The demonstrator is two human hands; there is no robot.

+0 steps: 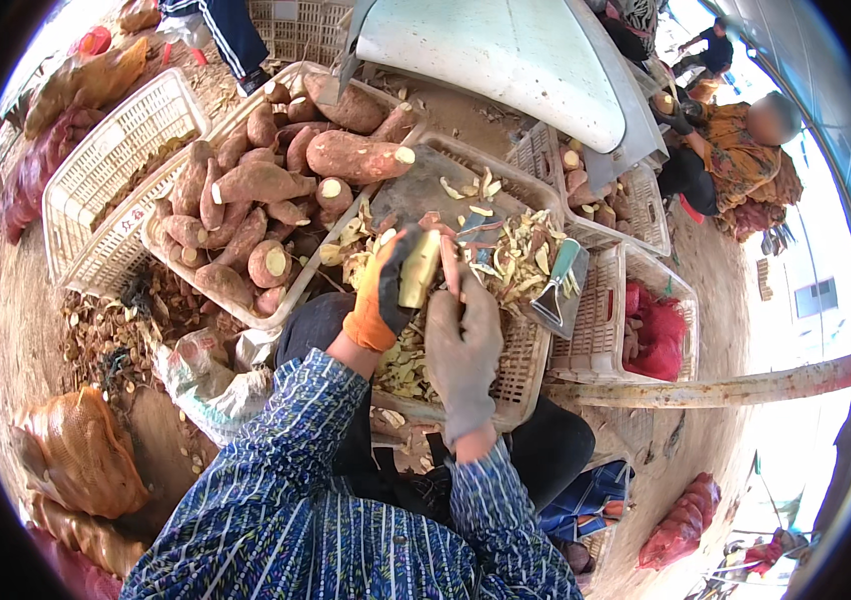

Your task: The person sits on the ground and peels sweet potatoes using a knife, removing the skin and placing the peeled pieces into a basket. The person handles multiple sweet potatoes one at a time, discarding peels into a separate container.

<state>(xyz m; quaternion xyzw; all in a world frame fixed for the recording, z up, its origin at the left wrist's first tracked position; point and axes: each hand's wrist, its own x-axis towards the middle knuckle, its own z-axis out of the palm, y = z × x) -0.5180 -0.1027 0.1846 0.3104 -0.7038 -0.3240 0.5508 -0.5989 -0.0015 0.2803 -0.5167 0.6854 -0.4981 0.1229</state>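
Note:
My left hand (388, 289), in an orange and black glove, grips a partly peeled sweet potato (420, 268) with pale yellow flesh showing. My right hand (463, 337), in a grey glove, is closed on a tool with a reddish handle (450, 264), close against the sweet potato; its blade cannot be made out. Peelings (523, 251) lie on a board (425, 180) over a plastic crate. On the board's right corner rests a green-handled peeler (563, 262). More peelings (404, 367) fill the crate under my hands.
A crate (275, 319) heaped with unpeeled sweet potatoes (264, 182) stands at the left. A crate with a red mesh bag (656, 334) is at the right, above a rusty metal bar (703, 391). A co-worker (744, 154) sits at the upper right. Mesh sacks (84, 450) lie lower left.

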